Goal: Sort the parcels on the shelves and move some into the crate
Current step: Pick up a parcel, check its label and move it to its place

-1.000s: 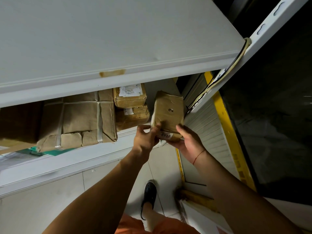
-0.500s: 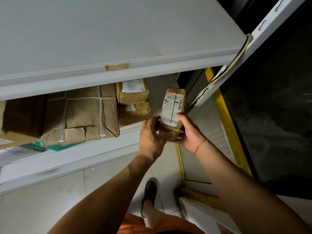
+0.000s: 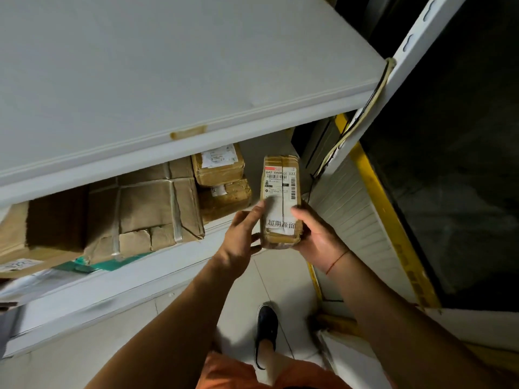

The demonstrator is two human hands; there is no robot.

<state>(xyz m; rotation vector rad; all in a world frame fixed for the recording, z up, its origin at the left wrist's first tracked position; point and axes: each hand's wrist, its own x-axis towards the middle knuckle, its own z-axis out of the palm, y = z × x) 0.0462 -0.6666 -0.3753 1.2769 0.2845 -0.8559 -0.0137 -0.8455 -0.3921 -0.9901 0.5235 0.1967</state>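
Observation:
A small brown cardboard parcel [image 3: 280,197] with a white shipping label facing me is held upright in front of the lower shelf's right end. My right hand [image 3: 314,234] grips its lower right side, thumb on the label. My left hand [image 3: 241,234] holds its lower left edge, with the thumb on the label and the fingers curled under the bottom. On the lower shelf [image 3: 140,276] sit two small stacked parcels [image 3: 222,181], a large taped brown parcel [image 3: 146,211] and another box [image 3: 42,226] at the far left. No crate is in view.
A white upper shelf [image 3: 168,80] spans the top of the view. A white slotted upright [image 3: 407,51] with a cable stands at right, beside a yellow-edged panel [image 3: 379,192]. Below are the tiled floor and my shoe [image 3: 265,329]. A green packet [image 3: 106,262] lies under the large parcel.
The parcel has been turned in my hands from its plain brown side to its label side, and now stands a little more upright and closer to me.

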